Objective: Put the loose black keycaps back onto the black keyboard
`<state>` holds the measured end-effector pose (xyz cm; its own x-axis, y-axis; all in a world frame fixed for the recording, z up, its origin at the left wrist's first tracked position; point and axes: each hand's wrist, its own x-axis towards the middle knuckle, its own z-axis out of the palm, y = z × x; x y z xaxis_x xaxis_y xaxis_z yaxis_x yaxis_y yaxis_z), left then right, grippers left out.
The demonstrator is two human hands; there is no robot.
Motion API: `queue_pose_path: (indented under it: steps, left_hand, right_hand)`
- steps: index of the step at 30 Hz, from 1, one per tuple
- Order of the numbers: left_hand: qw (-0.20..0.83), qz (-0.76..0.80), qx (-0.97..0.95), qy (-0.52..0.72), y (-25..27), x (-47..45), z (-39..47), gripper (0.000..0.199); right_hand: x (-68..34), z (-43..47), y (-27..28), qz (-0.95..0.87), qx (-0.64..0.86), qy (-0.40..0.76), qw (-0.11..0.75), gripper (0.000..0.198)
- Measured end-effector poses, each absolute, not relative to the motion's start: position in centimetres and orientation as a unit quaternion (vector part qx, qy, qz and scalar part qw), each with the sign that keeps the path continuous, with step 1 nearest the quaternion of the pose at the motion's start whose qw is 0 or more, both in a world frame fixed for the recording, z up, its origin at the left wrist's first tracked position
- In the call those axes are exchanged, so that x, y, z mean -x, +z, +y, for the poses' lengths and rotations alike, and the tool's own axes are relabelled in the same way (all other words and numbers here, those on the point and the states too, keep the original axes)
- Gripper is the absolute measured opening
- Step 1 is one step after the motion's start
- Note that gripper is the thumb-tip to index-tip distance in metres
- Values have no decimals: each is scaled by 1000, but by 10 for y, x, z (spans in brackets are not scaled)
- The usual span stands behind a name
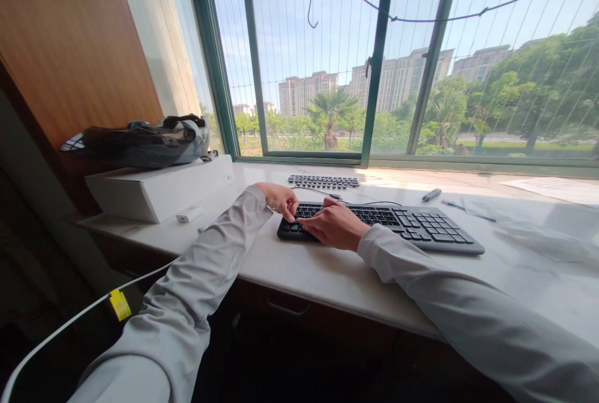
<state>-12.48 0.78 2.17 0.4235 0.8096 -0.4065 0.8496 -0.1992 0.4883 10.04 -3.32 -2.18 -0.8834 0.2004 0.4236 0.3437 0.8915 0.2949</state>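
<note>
A black keyboard (437,233) lies on the white marble-like tabletop in front of me, with dark gaps among its keys. My left hand (279,199) is over the keyboard's left end, its thumb and fingers pinched together at the keys; whatever is between them is too small to make out. From the right, my right hand (337,226) reaches across the keyboard with fingers stretched toward the same left end, the fingertips close to my left hand. Behind the keyboard, loose black keycaps (322,181) are laid out in rows.
To the left, a white box (159,189) carries a dark plastic-wrapped item (140,143); a small white object (189,214) lies beside it. At right are a small dark stick-like object (431,194), a thin pen-like tool (453,205), clear plastic (547,237) and paper (556,188). A window borders the back.
</note>
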Motion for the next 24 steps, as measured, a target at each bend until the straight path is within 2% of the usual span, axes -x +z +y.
queue_pose_path:
  steps: [13, 18, 24]
  left_hand:
    - [282, 548, -786, -44, 26, 119, 8, 34]
    - [265, 549, -790, -60, 22, 119, 12, 36]
    - [291, 529, -797, -26, 16, 126, 11, 38]
  right_hand:
    - [-97, -43, -16, -952, 132, -218, 172, 36]
    - [-95, -44, -17, -954, 131, -213, 164, 36]
    - [-97, -43, -19, -955, 144, -201, 165, 35]
